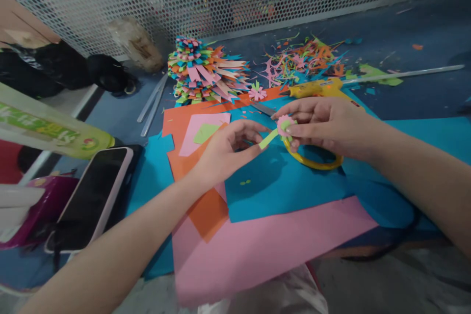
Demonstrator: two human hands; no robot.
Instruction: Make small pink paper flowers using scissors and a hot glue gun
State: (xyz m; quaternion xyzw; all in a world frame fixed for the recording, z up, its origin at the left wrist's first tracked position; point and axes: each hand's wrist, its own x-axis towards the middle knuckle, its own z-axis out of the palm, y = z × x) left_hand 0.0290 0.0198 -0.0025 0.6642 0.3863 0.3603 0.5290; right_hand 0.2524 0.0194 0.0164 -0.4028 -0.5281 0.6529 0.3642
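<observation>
Between the thumb and fingers of my right hand (316,120) is a small pink and green paper flower (284,126). A light green paper strip (268,139) runs from the flower to my left hand (235,144), whose thumb and fingers pinch its free end. Yellow-handled scissors (312,161) lie beneath my right hand on blue paper (257,196), with part of them hidden. A finished-looking pink flower with a green middle (257,91) lies behind my hands. Just past my right hand rests a yellow glue gun (316,89) with a long clear glue stick (408,74).
A tall bundle of fringed paper (198,71) stands at the back, beside a heap of paper scraps (305,61). Pink paper (257,245) and orange paper (208,216) overlap in front. A phone (91,201) and a bottle (55,122) are at left; a perforated metal panel (221,0) borders the back.
</observation>
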